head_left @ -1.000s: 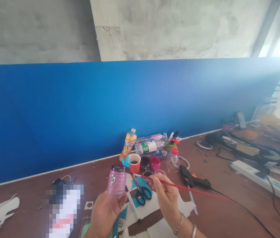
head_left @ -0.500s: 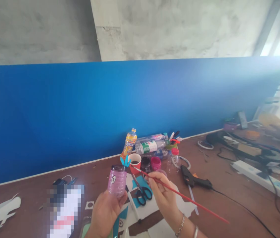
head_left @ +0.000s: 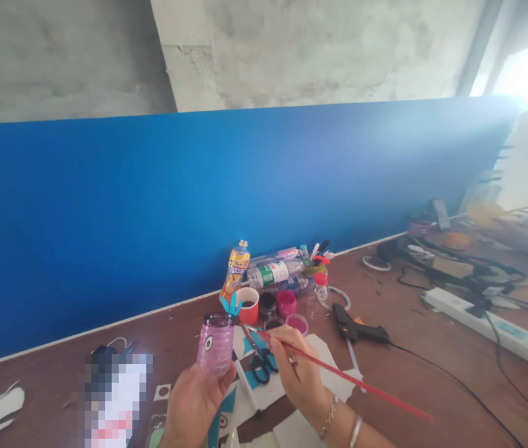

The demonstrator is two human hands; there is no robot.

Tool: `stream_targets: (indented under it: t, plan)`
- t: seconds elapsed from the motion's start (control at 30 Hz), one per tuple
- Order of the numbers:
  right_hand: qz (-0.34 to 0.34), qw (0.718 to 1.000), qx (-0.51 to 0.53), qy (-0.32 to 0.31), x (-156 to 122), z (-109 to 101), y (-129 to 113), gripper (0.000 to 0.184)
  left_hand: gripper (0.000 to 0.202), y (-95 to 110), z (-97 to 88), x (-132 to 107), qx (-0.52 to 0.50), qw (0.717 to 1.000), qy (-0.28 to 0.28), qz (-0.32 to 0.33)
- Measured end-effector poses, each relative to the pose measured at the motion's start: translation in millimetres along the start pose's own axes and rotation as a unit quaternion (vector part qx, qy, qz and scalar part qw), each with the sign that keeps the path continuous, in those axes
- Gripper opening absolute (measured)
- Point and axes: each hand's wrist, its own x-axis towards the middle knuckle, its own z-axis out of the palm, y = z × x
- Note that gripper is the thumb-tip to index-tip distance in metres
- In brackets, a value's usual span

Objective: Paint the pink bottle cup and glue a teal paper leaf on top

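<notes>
My left hand [head_left: 195,398] is closed around the lower part of a pink-painted plastic bottle piece [head_left: 218,348]. It has a black rim, a paper eye on its side and blue paper strips [head_left: 231,304] rising at the top. In my right hand [head_left: 299,367] is a long red paintbrush [head_left: 339,371], its tip close to the right side of the bottle piece; whether they touch I cannot tell. Behind stand a red paper cup [head_left: 248,309] with dark liquid, a jar of black paint [head_left: 268,303] and a jar of magenta paint [head_left: 287,303]. Scissors [head_left: 261,367] lie between my hands.
A black glue gun [head_left: 357,326] with its cord lies to the right, near a white power strip [head_left: 488,333]. Plastic bottles [head_left: 274,272] and an orange-labelled bottle [head_left: 235,270] stand or lie against the blue partition [head_left: 152,211]. Paper scraps [head_left: 308,429] cover the front.
The brush tip has moved from by the cup down toward the bottle piece's right side. The whole view has shifted slightly, so things sit further left. Both hands keep their hold.
</notes>
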Motion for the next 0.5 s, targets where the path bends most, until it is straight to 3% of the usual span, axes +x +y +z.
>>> stream_targets:
  t: [0.5]
  plan:
    - [-0.013, 0.999, -0.031, -0.01, 1.5, -0.4, -4.1, 0.015, 0.023, -3.2, 0.9, -0.5, 0.004, 1.0, -0.006, -0.014]
